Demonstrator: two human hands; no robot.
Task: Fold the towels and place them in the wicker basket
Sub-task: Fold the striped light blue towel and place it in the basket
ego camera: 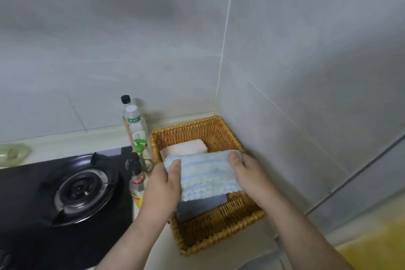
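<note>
**Item: folded blue towel, held over the basket**

Location: you are holding the blue towel (206,173) just above the wicker basket (214,239), which is sitting in the wall corner of the worktop (162,245). A grey towel (201,206) is lying in the basket directly beneath it. A cream towel (186,148) is lying at the far end.

Grip: your left hand (162,182) is pinching the left end and your right hand (247,173) the right end. Both thumbs are pressing on top, and the fingers are tucked underneath, out of sight.

Handling: the towel looks light, soft and fluffy, with no stiffness of its own. It is likely to sag or unfold if you are supporting only one end. Holding both short ends, as you are doing, suits it best. It is not fragile, and the pile should give a sure grip.

Orientation: the long axis is running hand to hand, across the basket's width, with the right end slightly farther from you. The broad face is tilting towards you, near edge lowest.

Nearby: a stove (81,186) and bottles (133,125) are standing to the left of the basket.
</note>
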